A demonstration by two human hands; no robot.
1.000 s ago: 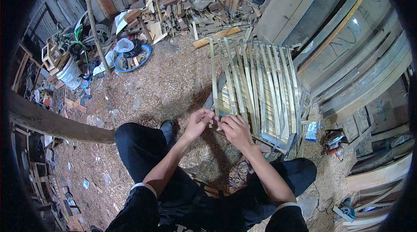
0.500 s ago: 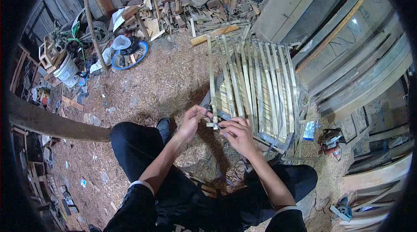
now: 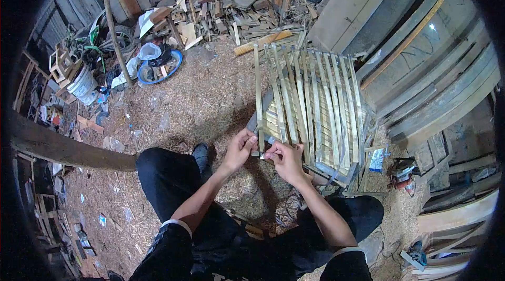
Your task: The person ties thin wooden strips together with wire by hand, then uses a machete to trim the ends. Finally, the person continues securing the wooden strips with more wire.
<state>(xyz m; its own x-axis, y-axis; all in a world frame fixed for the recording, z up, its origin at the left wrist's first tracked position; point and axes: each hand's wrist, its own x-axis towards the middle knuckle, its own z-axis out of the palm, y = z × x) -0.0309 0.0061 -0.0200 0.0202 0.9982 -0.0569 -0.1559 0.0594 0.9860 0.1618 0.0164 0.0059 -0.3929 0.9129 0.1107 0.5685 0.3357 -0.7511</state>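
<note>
My left hand (image 3: 239, 150) is closed in a pinch at the left side of the near end of a long, narrow wooden strip (image 3: 258, 89). On the other side of that end, my right hand (image 3: 286, 160) has thumb and forefinger pressed together. A small pale bit shows by its fingertips, but what either hand pinches is too small to make out. The strip is the leftmost of several similar pale slats (image 3: 315, 105), which lie side by side across a low stand of crosswise strips with a grey frame.
Wood scraps (image 3: 226, 15) are heaped at the back wall. A blue basin (image 3: 160, 73) and a white bucket (image 3: 82, 87) stand at left. A thick beam (image 3: 68, 147) juts in from the left. Boards (image 3: 436, 86) lean on the right, near a power tool (image 3: 403, 173).
My left fingers have drawn slightly down and left of the strip's end. The right fingers have curled into a tighter pinch. The view has shifted slightly.
</note>
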